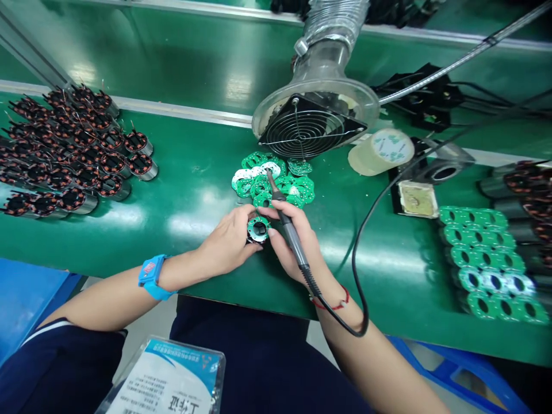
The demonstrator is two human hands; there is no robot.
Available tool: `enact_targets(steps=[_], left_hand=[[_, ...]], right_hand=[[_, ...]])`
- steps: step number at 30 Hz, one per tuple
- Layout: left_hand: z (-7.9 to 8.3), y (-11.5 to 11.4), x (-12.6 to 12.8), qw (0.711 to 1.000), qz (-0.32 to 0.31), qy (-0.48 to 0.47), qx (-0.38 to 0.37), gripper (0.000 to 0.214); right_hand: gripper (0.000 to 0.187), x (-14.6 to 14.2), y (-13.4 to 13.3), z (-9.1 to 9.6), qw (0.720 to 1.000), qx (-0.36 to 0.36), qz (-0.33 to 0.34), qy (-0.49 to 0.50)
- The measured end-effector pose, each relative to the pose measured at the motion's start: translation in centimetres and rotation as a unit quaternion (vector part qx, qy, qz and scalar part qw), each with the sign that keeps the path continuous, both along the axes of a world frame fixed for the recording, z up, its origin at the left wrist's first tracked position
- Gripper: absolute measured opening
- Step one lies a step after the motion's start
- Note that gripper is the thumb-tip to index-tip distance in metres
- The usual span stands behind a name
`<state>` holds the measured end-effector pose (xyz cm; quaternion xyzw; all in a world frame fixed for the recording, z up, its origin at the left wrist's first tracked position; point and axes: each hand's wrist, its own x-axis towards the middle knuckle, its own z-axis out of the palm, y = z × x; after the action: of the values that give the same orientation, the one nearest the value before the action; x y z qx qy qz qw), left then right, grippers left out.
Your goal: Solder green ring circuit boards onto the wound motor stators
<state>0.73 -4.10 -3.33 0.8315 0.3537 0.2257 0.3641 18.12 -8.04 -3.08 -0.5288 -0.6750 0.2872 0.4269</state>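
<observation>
My left hand [230, 238] is closed around a motor stator [259, 229] with a round green circuit board on its top, held near the bench's front edge. In my right hand [297, 236] is a soldering iron [290, 227], its tip pointing up and away from me over a pile of loose ring-shaped circuit boards [297, 187]. The thumb and fingertips of my right hand reach to the stator's right side. A black cord runs from the iron's handle past my wrist and up to the right.
Stators with bare copper windings [81, 149] stand at the left. A fume extractor with a fan grille [302, 135] hangs over the pile. To the right are a tape roll [382, 150], an iron stand with a sponge [416, 198], and rows of board-topped stators [487, 261].
</observation>
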Motion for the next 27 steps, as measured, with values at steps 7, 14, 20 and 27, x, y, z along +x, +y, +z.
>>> enact_targets(steps=[7,14,20,27], left_hand=[[-0.1,0.2,-0.5,0.998,-0.021,0.009,0.06,0.062],[-0.4,0.1,0.0,0.997,0.023,0.011,0.071,0.055],[-0.7,0.4,0.2,0.997,0.064,0.005,0.04,0.057],[-0.7,0.6,0.3,0.997,0.07,0.013,0.009,0.058]], right_hand=[[0.04,0.1,-0.4,-0.4,0.999,-0.009,-0.035,0.04],[0.038,-1.0,-1.5,0.0,0.986,-0.026,-0.143,0.08],[0.039,-1.6,-2.3,0.3,0.987,-0.022,-0.154,0.04],[0.037,-2.3,-2.8,-0.4,0.985,0.035,-0.144,-0.088]])
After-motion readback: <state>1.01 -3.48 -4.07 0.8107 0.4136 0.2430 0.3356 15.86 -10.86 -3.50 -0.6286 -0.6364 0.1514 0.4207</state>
